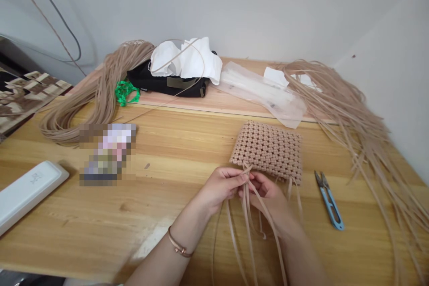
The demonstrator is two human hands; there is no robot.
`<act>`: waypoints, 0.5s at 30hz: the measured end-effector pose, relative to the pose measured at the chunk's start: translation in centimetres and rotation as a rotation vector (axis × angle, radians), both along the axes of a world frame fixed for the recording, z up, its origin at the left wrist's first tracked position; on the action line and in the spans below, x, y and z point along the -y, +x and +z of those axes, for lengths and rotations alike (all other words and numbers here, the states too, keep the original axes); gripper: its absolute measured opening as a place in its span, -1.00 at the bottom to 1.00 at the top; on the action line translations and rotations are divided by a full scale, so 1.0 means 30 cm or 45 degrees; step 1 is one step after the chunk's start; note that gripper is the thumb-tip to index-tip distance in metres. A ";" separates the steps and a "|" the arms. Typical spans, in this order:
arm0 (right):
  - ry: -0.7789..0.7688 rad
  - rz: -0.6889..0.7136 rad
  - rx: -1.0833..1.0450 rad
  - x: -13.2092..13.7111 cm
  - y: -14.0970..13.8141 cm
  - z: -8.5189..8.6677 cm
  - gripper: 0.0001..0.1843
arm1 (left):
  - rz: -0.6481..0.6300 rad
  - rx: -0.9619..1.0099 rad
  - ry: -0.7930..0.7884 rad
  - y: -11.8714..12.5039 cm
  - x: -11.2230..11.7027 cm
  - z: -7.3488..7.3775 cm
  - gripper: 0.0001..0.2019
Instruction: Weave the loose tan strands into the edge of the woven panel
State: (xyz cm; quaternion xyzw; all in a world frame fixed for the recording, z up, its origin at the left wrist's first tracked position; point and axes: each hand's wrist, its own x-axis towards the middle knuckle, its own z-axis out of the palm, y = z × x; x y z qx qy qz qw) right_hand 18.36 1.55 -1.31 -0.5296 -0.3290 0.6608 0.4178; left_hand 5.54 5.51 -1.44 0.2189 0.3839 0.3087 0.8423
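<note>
A tan woven panel [270,149] with a knobbly, open pattern lies on the table just beyond my hands. Several long, flat tan strands [247,214] hang from its near edge toward me. My left hand [223,185], with a bracelet on the wrist, pinches strands close to that edge. Right beside it, my right hand [266,192] is closed on strands too, its fingertips partly hidden behind them. To the right lie blue-handled thread snips [329,201], blades pointing away from me.
Bundles of loose tan strands lie at the back left [100,85] and along the right [362,116]. Between them are a black pouch [167,85] with white paper [201,60], green ribbon [127,94] and a clear plastic bag [261,94]. A white case [33,192] lies left.
</note>
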 end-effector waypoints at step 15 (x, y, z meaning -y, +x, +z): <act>0.027 -0.018 0.221 -0.010 -0.015 -0.060 -0.59 | -0.056 0.019 0.013 -0.008 -0.004 0.002 -0.74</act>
